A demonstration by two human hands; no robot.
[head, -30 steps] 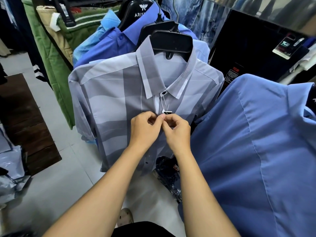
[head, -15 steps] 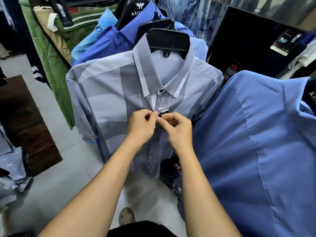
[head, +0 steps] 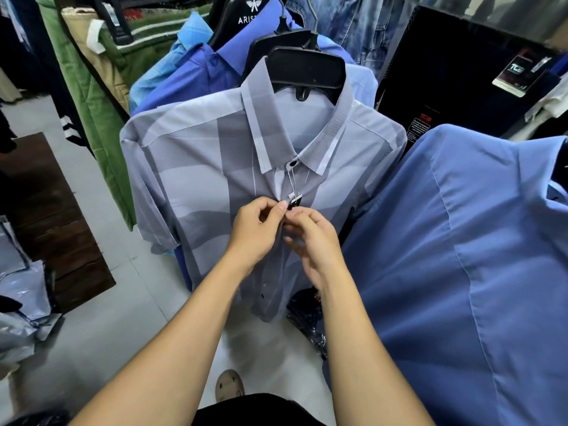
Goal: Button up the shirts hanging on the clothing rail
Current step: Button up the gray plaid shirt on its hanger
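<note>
While both forearms reach forward side by side, the left hand (head: 256,230) and right hand (head: 313,241) meet fingertip to fingertip, each pinching the placket of the grey shirt (head: 196,167) below its collar; it hangs on a black hanger (head: 307,70).

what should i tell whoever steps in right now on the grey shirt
Left hand and right hand: both pinch the placket of the grey shirt just below the hang tag.
Shirt hangs on a black hanger, facing you.
Done: collar button fastened.
Left: the button under the fingers, then the lower ones, such as the loose button; then the other shirts.
</note>
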